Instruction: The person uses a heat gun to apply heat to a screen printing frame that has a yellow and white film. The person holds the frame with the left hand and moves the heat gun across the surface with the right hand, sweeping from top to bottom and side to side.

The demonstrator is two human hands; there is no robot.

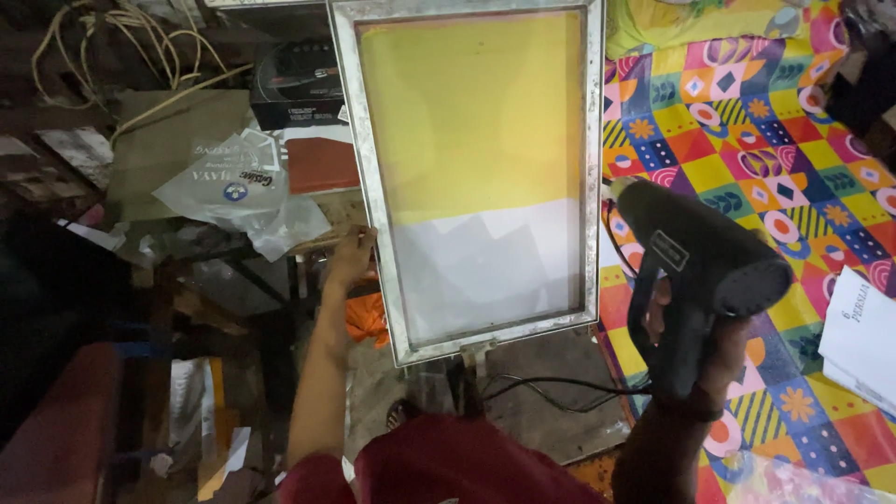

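Top edge of the screen-printing frame (471,177) is cut off by the picture, and the left hand (350,261) is half tucked behind the frame's left rail, so only the knuckles and a fingertip or two show; the fingers (359,241) are clamped on that rail, holding the frame up and slightly tilted. The mesh is yellow on the far part and pale grey-white on the part nearer the person. The left forearm runs straight up from the bottom of the view, elbow low, wrist bent in toward the frame. Over on the other side, the right hand (695,350) is raised, wrist cocked, fingers wrapped tight around the grip of a black heat gun (705,261); its barrel lies just right of the frame's lower right corner, and which end faces the mesh is hard to make out. A black cord (551,387) trails below the frame, and where it ends is hidden. Left of the left fingers lies a crumpled plastic bag (243,187) on a cluttered, dim counter (168,140). Beyond the right fingers spreads a bright patterned cloth (747,121), with white paper sheets (863,341) cut off at the right edge.
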